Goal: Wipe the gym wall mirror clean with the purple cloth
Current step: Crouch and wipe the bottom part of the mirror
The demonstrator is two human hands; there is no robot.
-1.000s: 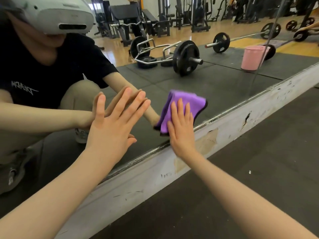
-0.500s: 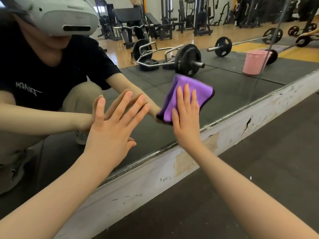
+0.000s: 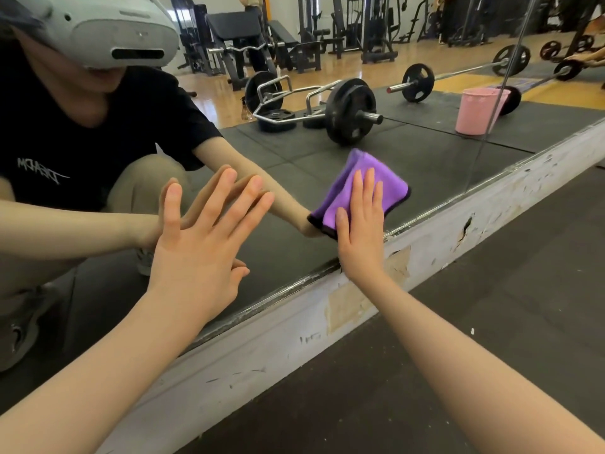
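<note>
Low against the wall mirror [image 3: 425, 165], near its bottom edge, a purple cloth [image 3: 357, 178] with dark trim lies flat on the glass. The right hand [image 3: 360, 231] presses it there with straight fingers held close together, palm over the cloth's lower half, heel of the hand at the mirror's bottom edge; this grip is flat and unclenched, pinning rather than clutching. The left hand [image 3: 199, 247] is flat as well, fingers spread and straight, holding nothing, fingertips meeting their own reflection on the glass to the left of the cloth. Below the mirror runs a scuffed white baseboard [image 3: 491, 221] with chipped paint and a patch of tape residue, meeting a dark rubber floor [image 3: 491, 322]. Reflected in the glass are a crouching person in a black T-shirt and headset, a trap bar loaded with black plates [image 3: 347, 109], a barbell [image 3: 419, 81], a pink bucket [image 3: 478, 111] and weight machines on a wood floor behind.
</note>
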